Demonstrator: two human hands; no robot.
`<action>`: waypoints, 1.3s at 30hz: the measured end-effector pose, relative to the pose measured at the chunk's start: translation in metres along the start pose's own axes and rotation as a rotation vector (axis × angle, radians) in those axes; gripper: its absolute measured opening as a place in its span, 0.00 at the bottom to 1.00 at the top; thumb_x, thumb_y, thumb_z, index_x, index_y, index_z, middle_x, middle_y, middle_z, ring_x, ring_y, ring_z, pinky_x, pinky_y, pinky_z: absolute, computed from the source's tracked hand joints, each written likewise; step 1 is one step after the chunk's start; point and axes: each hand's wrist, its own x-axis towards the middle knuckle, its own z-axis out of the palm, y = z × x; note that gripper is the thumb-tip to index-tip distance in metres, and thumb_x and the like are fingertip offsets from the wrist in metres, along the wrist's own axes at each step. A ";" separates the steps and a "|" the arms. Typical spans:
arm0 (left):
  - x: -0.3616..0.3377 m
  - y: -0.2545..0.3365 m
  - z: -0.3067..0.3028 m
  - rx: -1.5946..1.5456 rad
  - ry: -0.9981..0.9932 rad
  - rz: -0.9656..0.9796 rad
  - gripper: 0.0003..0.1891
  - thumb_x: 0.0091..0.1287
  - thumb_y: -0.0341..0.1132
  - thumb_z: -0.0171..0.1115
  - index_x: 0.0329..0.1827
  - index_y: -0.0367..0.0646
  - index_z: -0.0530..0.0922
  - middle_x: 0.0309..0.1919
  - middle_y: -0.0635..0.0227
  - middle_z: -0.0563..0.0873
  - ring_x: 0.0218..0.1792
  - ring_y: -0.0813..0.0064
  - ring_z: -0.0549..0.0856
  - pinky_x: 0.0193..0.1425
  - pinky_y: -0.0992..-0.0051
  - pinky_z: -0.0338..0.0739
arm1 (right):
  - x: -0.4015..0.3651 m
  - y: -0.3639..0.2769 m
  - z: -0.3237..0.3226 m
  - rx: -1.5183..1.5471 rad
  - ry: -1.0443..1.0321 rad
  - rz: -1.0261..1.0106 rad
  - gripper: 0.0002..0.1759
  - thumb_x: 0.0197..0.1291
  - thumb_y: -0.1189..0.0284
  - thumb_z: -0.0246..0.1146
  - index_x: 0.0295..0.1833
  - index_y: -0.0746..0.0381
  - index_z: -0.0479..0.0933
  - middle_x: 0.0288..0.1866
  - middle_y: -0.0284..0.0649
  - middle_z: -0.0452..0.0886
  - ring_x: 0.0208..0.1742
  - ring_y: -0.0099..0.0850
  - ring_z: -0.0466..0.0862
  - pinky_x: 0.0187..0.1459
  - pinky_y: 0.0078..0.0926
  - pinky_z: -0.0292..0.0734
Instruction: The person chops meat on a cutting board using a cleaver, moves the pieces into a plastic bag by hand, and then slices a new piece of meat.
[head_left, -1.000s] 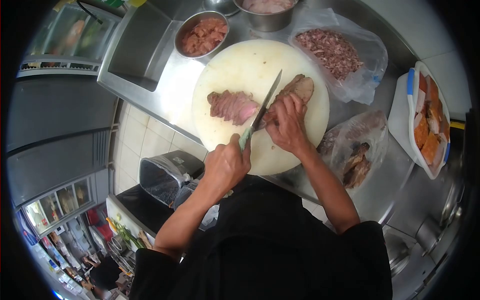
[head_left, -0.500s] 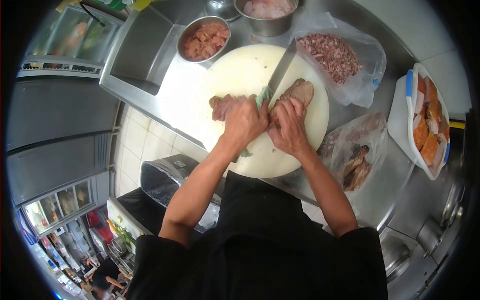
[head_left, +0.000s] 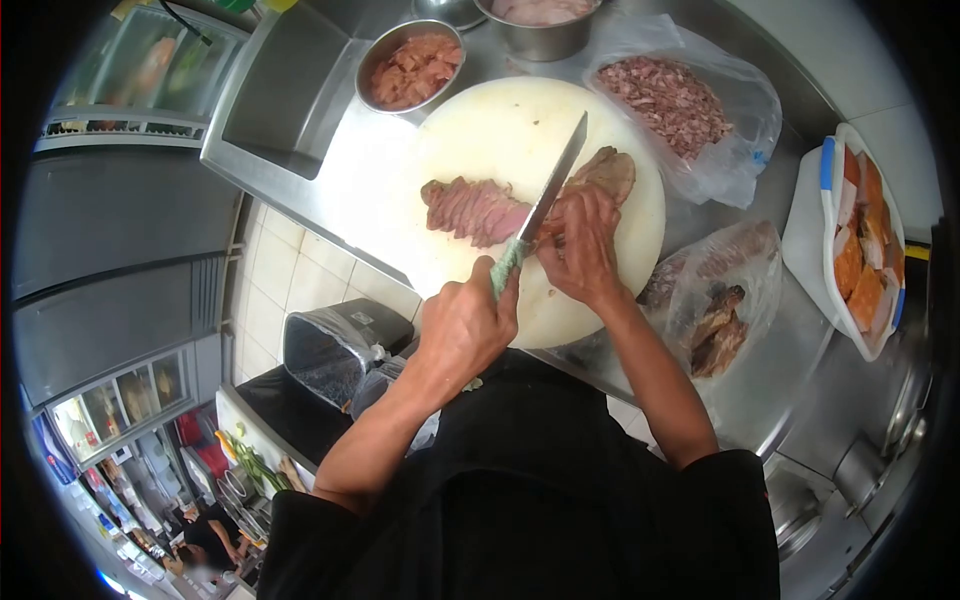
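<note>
Cream-white round cutting board (head_left: 480,120), pinkish-red sliced meat (head_left: 475,208), brown meat piece (head_left: 610,172), silver knife blade (head_left: 558,178) with pale green handle (head_left: 505,265), grey steel tabletop (head_left: 790,370), orange pieces in white tray (head_left: 800,235), black sleeves (head_left: 520,520)

A: Any open room on that cutting board (head_left: 480,130)?
B: Yep, bare across the far half, above the slices (head_left: 475,210) and the knife (head_left: 555,185). Boxed in past the rim though: bowl (head_left: 412,70) at far left, bag of chopped meat (head_left: 670,95) at far right.
A: Right side?
B: Tight, with a second bag (head_left: 715,300) right up against the board edge and a white tub (head_left: 800,230) beyond. Bare steel counter (head_left: 790,400) only nearer the body.
</note>
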 end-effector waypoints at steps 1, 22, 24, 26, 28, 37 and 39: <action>-0.002 -0.001 0.000 0.001 0.003 -0.004 0.13 0.74 0.37 0.61 0.39 0.32 0.77 0.17 0.43 0.80 0.23 0.38 0.83 0.30 0.49 0.77 | 0.000 0.000 0.001 -0.005 0.002 0.015 0.20 0.49 0.68 0.66 0.47 0.61 0.70 0.56 0.50 0.73 0.65 0.51 0.68 0.63 0.55 0.60; -0.033 -0.029 0.013 0.145 -0.083 -0.016 0.14 0.73 0.39 0.61 0.42 0.34 0.77 0.18 0.37 0.81 0.22 0.35 0.83 0.27 0.44 0.79 | 0.002 -0.005 -0.004 -0.028 -0.025 0.015 0.19 0.47 0.70 0.65 0.46 0.61 0.71 0.52 0.47 0.73 0.64 0.49 0.68 0.60 0.54 0.60; 0.008 -0.023 0.032 0.135 -0.015 0.008 0.14 0.73 0.40 0.61 0.46 0.35 0.77 0.20 0.37 0.82 0.24 0.36 0.85 0.30 0.44 0.80 | 0.001 -0.004 -0.004 -0.031 -0.034 0.006 0.18 0.47 0.69 0.65 0.45 0.61 0.71 0.52 0.47 0.73 0.63 0.50 0.68 0.61 0.54 0.60; 0.063 -0.003 0.043 0.043 0.059 0.128 0.16 0.72 0.40 0.61 0.45 0.32 0.79 0.24 0.37 0.84 0.29 0.37 0.86 0.35 0.48 0.82 | 0.001 -0.002 -0.003 -0.036 -0.044 0.006 0.19 0.47 0.69 0.64 0.46 0.62 0.72 0.53 0.47 0.74 0.64 0.50 0.68 0.61 0.53 0.61; 0.096 0.002 0.047 0.021 0.137 0.193 0.16 0.72 0.40 0.61 0.44 0.30 0.80 0.24 0.37 0.84 0.31 0.37 0.87 0.36 0.48 0.82 | 0.001 -0.002 -0.003 -0.011 -0.030 0.000 0.20 0.47 0.70 0.65 0.47 0.62 0.72 0.54 0.47 0.74 0.65 0.50 0.68 0.63 0.53 0.60; 0.063 -0.007 -0.001 -0.188 0.116 0.077 0.19 0.73 0.42 0.60 0.43 0.28 0.82 0.24 0.37 0.83 0.31 0.37 0.85 0.41 0.48 0.78 | -0.001 -0.008 -0.022 -0.041 0.014 0.016 0.23 0.50 0.66 0.68 0.54 0.58 0.78 0.71 0.48 0.69 0.76 0.52 0.60 0.72 0.58 0.54; 0.046 -0.004 -0.012 -0.207 0.061 -0.030 0.18 0.74 0.40 0.60 0.42 0.27 0.81 0.22 0.36 0.81 0.28 0.36 0.84 0.37 0.48 0.77 | 0.009 -0.005 -0.033 -0.052 0.100 0.041 0.22 0.49 0.65 0.69 0.52 0.57 0.81 0.75 0.50 0.64 0.77 0.55 0.56 0.72 0.61 0.53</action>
